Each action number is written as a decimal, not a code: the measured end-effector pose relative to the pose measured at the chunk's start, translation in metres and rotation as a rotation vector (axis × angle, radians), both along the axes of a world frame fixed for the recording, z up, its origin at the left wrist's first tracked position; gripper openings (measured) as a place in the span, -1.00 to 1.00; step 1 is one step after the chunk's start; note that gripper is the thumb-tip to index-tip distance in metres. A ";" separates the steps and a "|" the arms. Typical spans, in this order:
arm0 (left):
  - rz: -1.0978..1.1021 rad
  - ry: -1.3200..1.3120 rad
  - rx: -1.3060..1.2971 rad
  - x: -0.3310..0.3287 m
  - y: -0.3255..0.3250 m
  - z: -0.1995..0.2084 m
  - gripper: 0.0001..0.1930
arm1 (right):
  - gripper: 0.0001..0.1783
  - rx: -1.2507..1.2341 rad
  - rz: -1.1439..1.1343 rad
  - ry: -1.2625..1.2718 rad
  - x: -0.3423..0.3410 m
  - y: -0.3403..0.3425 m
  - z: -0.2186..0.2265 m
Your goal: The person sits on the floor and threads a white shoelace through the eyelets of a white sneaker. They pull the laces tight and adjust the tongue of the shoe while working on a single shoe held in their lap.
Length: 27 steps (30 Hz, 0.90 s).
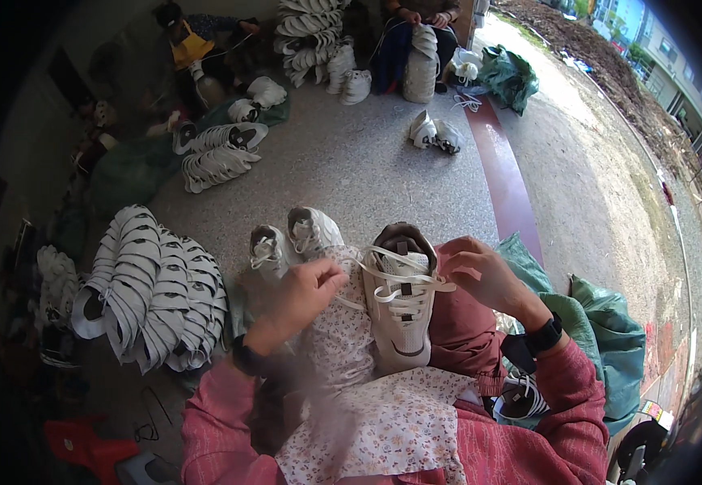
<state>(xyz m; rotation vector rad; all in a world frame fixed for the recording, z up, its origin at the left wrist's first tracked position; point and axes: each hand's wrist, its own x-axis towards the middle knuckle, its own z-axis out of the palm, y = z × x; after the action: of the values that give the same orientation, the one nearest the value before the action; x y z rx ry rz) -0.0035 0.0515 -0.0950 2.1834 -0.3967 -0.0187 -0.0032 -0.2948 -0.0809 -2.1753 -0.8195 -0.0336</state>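
Note:
A white lace-up shoe (399,323) with a dark lining rests upright on my lap, its toe toward me. White shoelaces (403,279) cross its front and spread loosely to both sides. My left hand (306,291) is closed beside the shoe's left edge, its fingertips pinching a lace that runs toward the shoe. On the other side my right hand (480,271) has curled fingers at the other lace end, close to the shoe's opening. Two more laced white shoes, one nearer (268,246) and one farther (314,229), stand just beyond my left hand.
Stacked white shoe uppers (153,291) stand on the floor at left. Green sacks (601,323) and another shoe (520,396) lie at my right. A red stool (88,444) is at lower left. Two co-workers (193,48) (415,40) sit farther off, among more uppers.

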 end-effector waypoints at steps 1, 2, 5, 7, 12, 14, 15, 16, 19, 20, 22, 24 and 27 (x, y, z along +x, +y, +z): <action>-0.043 0.006 0.042 -0.003 -0.002 0.001 -0.86 | -0.76 -0.062 0.006 -0.068 0.001 0.000 0.001; -0.082 -0.112 0.056 -0.003 -0.004 0.002 -0.88 | -0.76 -0.124 0.012 -0.136 0.001 0.000 0.001; -0.191 -0.386 0.070 0.004 -0.022 0.012 -0.91 | -0.75 -0.137 -0.020 -0.178 0.001 0.003 -0.001; -0.254 -0.448 0.048 0.013 -0.035 0.016 -0.92 | -0.72 -0.105 -0.035 -0.167 -0.001 0.008 -0.005; -0.427 -0.328 -0.002 0.032 -0.059 0.013 -0.89 | -0.73 0.034 -0.007 -0.094 0.006 0.008 -0.026; -0.479 -0.262 0.026 0.036 -0.059 0.009 -0.87 | -0.75 0.110 0.025 -0.057 0.011 0.006 -0.029; -0.491 -0.229 0.044 0.037 -0.057 0.009 -0.86 | -0.78 0.132 0.003 0.023 0.010 0.007 -0.029; -0.503 -0.196 0.062 0.038 -0.055 0.009 -0.84 | -0.79 0.154 -0.019 0.103 0.009 0.007 -0.029; -0.553 -0.147 0.057 0.041 -0.050 0.010 -0.83 | -0.82 0.086 -0.026 0.238 0.006 0.007 -0.014; -0.555 -0.133 0.063 0.040 -0.049 0.010 -0.83 | -0.81 0.042 -0.018 0.265 0.005 0.008 -0.011; -0.567 -0.113 0.072 0.041 -0.051 0.013 -0.83 | -0.80 0.106 -0.028 0.295 0.002 0.008 -0.013; -0.573 -0.105 0.047 0.042 -0.051 0.012 -0.83 | -0.80 0.149 -0.077 0.338 0.000 0.009 -0.014; -0.577 -0.080 0.016 0.043 -0.050 0.012 -0.83 | -0.83 0.373 -0.170 0.466 -0.004 0.014 -0.022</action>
<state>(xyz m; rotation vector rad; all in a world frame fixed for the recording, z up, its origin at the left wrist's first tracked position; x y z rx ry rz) 0.0398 0.0015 -0.0832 2.0199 -1.0605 -0.2521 -0.0073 -0.2804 -0.1026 -1.7897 -0.3300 0.2115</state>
